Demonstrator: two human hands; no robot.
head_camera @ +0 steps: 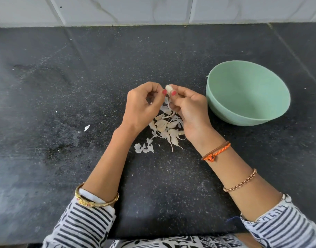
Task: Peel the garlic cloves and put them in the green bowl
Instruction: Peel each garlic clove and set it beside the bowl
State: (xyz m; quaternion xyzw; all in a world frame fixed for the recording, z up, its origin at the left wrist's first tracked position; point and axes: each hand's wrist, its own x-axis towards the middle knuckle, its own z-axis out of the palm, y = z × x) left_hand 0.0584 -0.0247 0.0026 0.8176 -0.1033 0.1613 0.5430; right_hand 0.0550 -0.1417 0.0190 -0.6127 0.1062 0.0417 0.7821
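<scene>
One garlic clove (168,88) is pinched between the fingertips of the left hand (142,106) and right hand (189,110), just left of the one green bowl (247,93), which looks empty. Below it, a pile of cloves and skins (164,129), too tangled to count, lies on the dark surface (64,104). A slippery peeled clove could pop free and drop into that litter.

You're at a home kitchen counter. The black speckled stone worktop (64,86) runs back to a wall of pale, marble-veined tiles (135,9), as a kitchen backsplash does. On the stone sit a green bowl (247,93) and a scatter of garlic cloves and papery skins (164,127): food prep by hand, in striped everyday sleeves (85,224) and bangles (96,201).
</scene>
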